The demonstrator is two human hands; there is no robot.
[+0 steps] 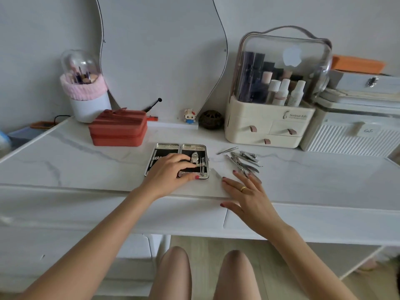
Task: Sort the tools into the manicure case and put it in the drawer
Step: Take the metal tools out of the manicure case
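Observation:
The silver manicure case (168, 146) lies open and flat on the white marble table (86, 165). Its black lining holds several metal tools, among them a nail clipper (194, 158) in the right half. My left hand (171, 172) rests on the case with relaxed fingers spread over the lining. To the right of the case lies a loose pile of metal tools (242, 160), with tweezers (227, 150) at its far edge. My right hand (244, 191) hovers flat just in front of the pile, fingers straight, fingertips almost at the nearest tools.
A red zipped pouch (118, 128) sits behind the case at the left. A cream cosmetics organiser with small drawers (272, 126) stands at the back right, beside a white ribbed box (350, 135). A brush holder (86, 94), a mirror (164, 50) and small ornaments line the wall. Drawer fronts (173, 215) run below the tabletop.

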